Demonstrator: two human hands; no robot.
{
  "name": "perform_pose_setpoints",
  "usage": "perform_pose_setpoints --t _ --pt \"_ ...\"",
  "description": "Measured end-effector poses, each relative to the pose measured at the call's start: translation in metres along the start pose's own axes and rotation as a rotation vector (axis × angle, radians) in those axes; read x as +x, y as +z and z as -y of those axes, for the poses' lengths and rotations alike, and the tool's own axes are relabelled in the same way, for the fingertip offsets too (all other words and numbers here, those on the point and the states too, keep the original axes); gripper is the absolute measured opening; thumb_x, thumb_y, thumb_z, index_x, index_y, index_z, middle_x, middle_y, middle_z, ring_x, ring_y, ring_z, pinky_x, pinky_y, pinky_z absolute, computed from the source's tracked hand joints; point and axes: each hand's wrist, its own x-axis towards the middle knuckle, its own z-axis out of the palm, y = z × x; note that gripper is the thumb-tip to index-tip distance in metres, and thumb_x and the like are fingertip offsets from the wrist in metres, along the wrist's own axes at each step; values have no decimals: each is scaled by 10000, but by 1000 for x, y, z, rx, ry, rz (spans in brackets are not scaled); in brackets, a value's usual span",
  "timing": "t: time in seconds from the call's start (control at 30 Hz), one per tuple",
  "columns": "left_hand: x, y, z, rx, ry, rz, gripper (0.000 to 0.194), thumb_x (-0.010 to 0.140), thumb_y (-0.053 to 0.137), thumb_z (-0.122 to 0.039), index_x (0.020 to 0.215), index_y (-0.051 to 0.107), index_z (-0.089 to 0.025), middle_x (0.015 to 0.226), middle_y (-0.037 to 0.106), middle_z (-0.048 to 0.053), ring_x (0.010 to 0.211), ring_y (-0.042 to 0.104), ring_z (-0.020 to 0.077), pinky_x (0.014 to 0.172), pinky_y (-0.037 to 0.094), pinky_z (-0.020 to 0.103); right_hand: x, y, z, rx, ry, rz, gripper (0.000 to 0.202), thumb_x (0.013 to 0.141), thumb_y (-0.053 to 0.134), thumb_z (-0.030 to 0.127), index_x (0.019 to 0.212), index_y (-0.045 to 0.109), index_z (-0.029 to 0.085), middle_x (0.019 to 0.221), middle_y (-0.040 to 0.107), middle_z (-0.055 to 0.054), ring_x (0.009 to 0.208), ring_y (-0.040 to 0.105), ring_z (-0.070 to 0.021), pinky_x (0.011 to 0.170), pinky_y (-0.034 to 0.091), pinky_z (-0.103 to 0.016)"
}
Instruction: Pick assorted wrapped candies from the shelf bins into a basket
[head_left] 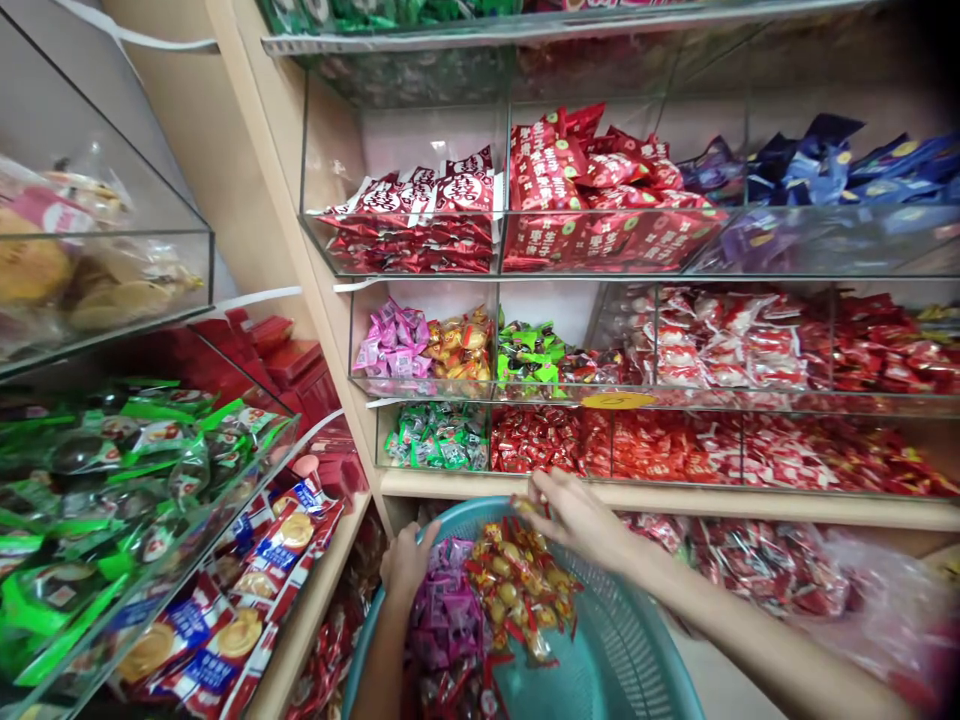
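Observation:
A teal plastic basket [630, 640] is at the lower middle, below the shelf edge. My left hand [405, 565] is closed on its left rim, the thumb toward the inside. Purple-wrapped candies [450, 605] lie in the basket beside this hand. Gold-and-red wrapped candies [517, 580] are heaped to their right, and dark red packets [457, 690] lie nearer to me. Over the far rim, my right hand [566, 510] has its fingers curled around a small gold-wrapped candy [523, 504], which they partly hide.
Clear-fronted shelf bins ahead hold purple candies [394, 340], gold candies [461, 345], green packets [439, 435] and red candies [536, 440]. The wooden shelf edge [675, 505] runs just beyond the basket. Angled bins with green packets [150, 480] stand at left. Bagged candies [772, 570] lie below right.

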Motion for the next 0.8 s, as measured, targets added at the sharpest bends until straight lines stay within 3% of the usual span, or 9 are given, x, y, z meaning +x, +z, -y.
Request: perform_pose_setpoints --t 0.1,0.2,0.33,0.5,0.63,0.8 --pt "0 1 -1 8 1 2 615 791 254 -655 1023 617 -216 1014 677 161 955 624 318 767 449 378 -32 27 -26 -12 66 65 88 812 508 174 839 433 210 812 574 -15 769 504 -165 683 386 -269" --pt "2 2 0 4 5 8 625 785 246 -665 1031 612 -222 1016 677 161 955 623 326 759 450 382 -41 37 -34 -11 75 78 74 824 490 175 857 434 211 856 576 -31 820 508 -177 725 387 -289" --pt "4 4 2 -3 9 1 626 779 245 -673 1017 613 -227 1011 678 161 947 625 326 749 450 378 -27 44 -23 -84 30 81 54 833 481 187 840 431 206 819 572 -30 817 497 -189 723 375 -300" --pt "3 4 4 -6 -1 -8 610 774 251 -678 980 620 -238 1006 682 149 941 627 318 740 451 370 -8 68 -5 -245 19 74 48 829 492 199 843 446 193 856 585 -50 829 510 -207 713 356 -310" --pt "3 5 4 -8 5 -7 607 779 248 -672 993 615 -239 1007 681 147 944 626 321 747 447 374 -7 84 -3 -344 41 89 56 819 497 172 870 476 182 886 591 -68 829 528 -222 701 348 -322" --pt "4 6 4 -3 3 -4 593 784 263 -663 1001 615 -237 1005 683 142 943 629 309 746 445 361 -12 87 -3 -381 57 76 95 834 531 272 842 501 183 863 596 -64 805 547 -229 676 346 -330"
